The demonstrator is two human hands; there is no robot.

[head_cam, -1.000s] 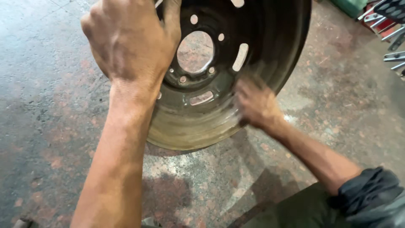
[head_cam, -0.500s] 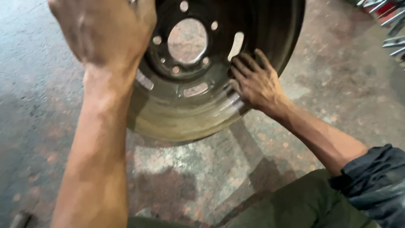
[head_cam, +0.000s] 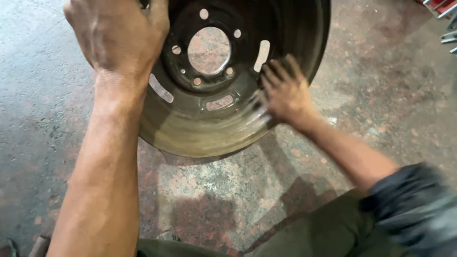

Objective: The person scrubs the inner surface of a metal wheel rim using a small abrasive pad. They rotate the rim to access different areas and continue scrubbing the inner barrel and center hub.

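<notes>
a dark, grimy round steel wheel rim [head_cam: 204,119] stands on its edge on the speckled reddish-grey stone floor [head_cam: 381,95], its dished inner face turned toward the camera. the face has a large round centre hole with smaller bolt holes ringed around it and a few long curved slots further out. the lower band of the rim looks lighter, worn or dusty.

the left hand [head_cam: 119,38] rests over the upper left edge of the rim, seen from the back; its fingers curl over the far side of the edge and are hidden, so it seems to grip the rim, though how tightly cannot be told. the left forearm runs down to the bottom of the view.

the right hand [head_cam: 283,93] lies flat against the inner face at the lower right, just beside one curved slot. its fingers [head_cam: 271,74] are spread apart and pressed on the metal, clamped on nothing; the hand is blurred. its arm leads to a dark rolled sleeve [head_cam: 414,204].

olive-green trousers [head_cam: 309,233] show at the bottom edge, and some pale metal tools [head_cam: 447,24] lie at the top right corner, well apart from the rim.
</notes>
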